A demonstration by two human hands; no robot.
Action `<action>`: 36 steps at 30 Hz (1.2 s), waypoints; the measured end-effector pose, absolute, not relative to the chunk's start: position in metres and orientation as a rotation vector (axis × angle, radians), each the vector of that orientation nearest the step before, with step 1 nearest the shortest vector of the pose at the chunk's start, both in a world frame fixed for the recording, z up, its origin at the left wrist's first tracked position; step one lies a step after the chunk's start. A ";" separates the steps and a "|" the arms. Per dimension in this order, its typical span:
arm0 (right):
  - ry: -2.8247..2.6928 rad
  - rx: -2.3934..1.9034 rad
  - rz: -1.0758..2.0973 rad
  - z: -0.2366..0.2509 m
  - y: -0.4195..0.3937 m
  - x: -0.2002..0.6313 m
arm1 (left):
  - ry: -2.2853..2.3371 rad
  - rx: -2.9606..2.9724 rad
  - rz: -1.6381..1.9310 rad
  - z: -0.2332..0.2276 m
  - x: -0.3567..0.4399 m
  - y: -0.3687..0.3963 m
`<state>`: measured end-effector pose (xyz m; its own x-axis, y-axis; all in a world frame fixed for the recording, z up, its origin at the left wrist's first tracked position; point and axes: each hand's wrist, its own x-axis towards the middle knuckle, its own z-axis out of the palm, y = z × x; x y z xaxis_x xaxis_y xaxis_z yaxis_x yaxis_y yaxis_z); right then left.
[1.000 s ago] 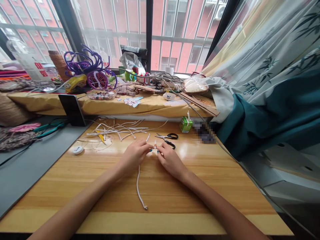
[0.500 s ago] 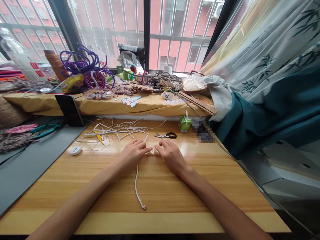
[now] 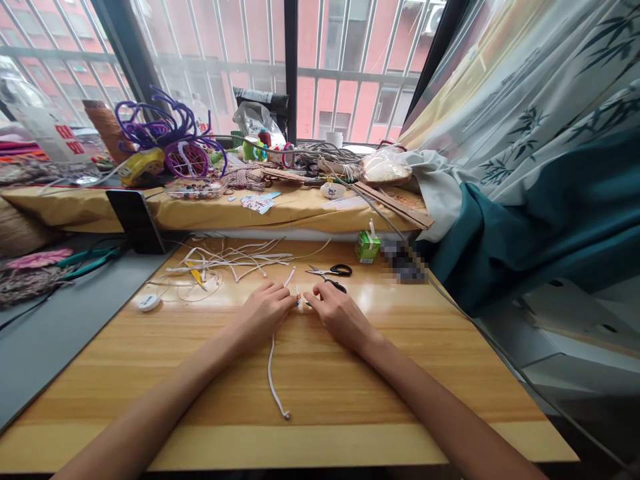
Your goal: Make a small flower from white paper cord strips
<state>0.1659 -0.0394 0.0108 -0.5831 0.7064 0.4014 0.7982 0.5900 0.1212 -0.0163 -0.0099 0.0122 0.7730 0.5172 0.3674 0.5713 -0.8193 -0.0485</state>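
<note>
My left hand rests at the middle of the wooden table, thumb and finger pinched on a white cord. The cord's upper end shows beyond the knuckles, and its long tail curves down to a knotted tip near the front. A small white piece with an orange and bluish wrap sits between the two hands, at the left fingertips. My right hand faces it with curled, closed fingertips touching its right side; exactly what they grip is too small to make out. Black-handled scissors lie just behind the right hand.
A heap of white cords lies at the back left, near a white round tape measure. A green drink carton stands at the back right. Behind the table, a cluttered ledge holds craft materials; a phone leans at its left.
My right hand's fingers have shifted slightly left and down, closing on the small wrapped piece. A second scissor handle loop now shows behind that hand. The left hand has hardly moved.
</note>
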 end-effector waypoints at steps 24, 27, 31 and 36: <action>-2.385 -1.194 -0.529 0.004 -0.027 0.177 | -0.911 -2.820 -0.572 0.010 -0.021 -0.005; -2.346 -1.213 -0.401 0.004 -0.027 0.177 | -0.913 -2.785 -0.599 0.009 -0.021 -0.002; -1.971 -1.328 0.021 0.006 -0.031 0.172 | -1.015 -2.671 -0.702 0.009 -0.021 0.000; -1.696 -1.282 0.923 0.007 -0.035 0.156 | -1.178 -2.716 -0.909 0.009 -0.016 -0.007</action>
<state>0.1560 -0.0350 0.0074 -0.1658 0.9719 0.1670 0.3874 0.2199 -0.8953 -0.0162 -0.0066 0.0094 0.5384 0.6539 0.5315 0.6800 -0.7097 0.1842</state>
